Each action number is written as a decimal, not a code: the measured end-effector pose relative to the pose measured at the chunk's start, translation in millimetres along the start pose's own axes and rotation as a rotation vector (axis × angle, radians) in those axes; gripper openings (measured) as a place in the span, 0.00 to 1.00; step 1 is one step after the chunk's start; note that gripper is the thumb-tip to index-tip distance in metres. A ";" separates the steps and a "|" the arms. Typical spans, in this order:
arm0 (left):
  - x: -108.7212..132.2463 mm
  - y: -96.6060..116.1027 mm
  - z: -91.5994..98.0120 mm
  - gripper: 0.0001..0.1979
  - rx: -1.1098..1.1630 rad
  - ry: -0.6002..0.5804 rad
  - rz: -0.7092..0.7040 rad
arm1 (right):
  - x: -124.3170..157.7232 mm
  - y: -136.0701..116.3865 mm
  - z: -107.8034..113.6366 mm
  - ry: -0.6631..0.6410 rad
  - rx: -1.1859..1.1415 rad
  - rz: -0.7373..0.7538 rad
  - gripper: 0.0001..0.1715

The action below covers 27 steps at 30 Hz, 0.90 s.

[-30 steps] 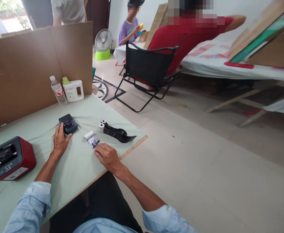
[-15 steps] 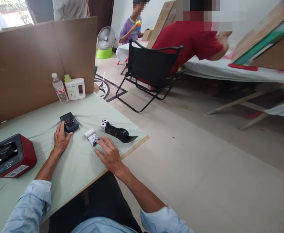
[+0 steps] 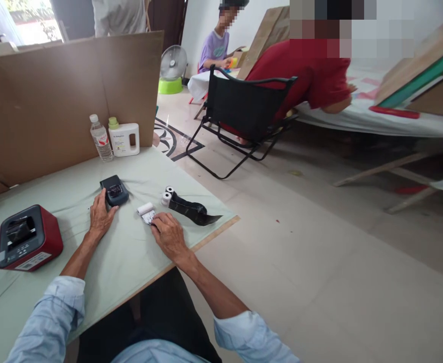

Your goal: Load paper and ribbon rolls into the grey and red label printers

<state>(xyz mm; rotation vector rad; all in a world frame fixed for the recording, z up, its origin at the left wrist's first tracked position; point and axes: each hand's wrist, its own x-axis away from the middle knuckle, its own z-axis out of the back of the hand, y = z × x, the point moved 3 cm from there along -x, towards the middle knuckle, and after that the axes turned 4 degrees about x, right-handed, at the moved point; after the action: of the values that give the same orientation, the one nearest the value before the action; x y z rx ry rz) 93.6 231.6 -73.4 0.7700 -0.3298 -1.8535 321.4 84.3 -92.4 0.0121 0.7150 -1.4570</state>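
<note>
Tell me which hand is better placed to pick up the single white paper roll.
Probably the right hand: its fingers are at the loose end of the paper roll. The left hand is farther off, at the small dark device.

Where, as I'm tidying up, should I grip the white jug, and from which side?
Probably the handle, approached from the picture's right: its opening is there, while the water bottle crowds the left and the cardboard panel stands behind the upright jug.
</note>
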 end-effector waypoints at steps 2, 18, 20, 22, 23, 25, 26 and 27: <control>1.1 -1.5 0.1 0.42 0.000 0.008 0.021 | 4.3 3.4 1.0 0.030 -0.007 0.011 0.09; -8.9 16.3 14.9 0.24 0.033 -0.002 0.232 | 14.4 7.7 2.6 0.082 -0.072 0.069 0.08; -13.4 20.6 18.1 0.23 0.005 -0.026 0.304 | 14.8 8.0 2.5 0.088 -0.074 0.080 0.08; -18.5 23.9 20.8 0.22 -0.029 -0.051 0.368 | 15.4 8.0 2.7 0.099 -0.078 0.090 0.07; -20.9 25.2 22.0 0.22 -0.043 -0.063 0.391 | 15.7 8.1 2.9 0.105 -0.080 0.092 0.07; -24.9 26.8 24.5 0.20 -0.058 -0.079 0.419 | 16.4 8.1 3.0 0.111 -0.090 0.093 0.07; -26.1 27.1 25.7 0.19 -0.059 -0.084 0.426 | 16.7 8.2 3.1 0.114 -0.097 0.093 0.08; -26.9 27.2 26.9 0.18 -0.058 -0.089 0.429 | 16.9 8.3 3.1 0.117 -0.103 0.091 0.08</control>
<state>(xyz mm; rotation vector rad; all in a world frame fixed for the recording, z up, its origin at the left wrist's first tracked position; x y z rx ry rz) 102.4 241.4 -28.6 0.5288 -0.4572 -1.4867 329.3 69.1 -100.9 0.0495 0.8737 -1.3395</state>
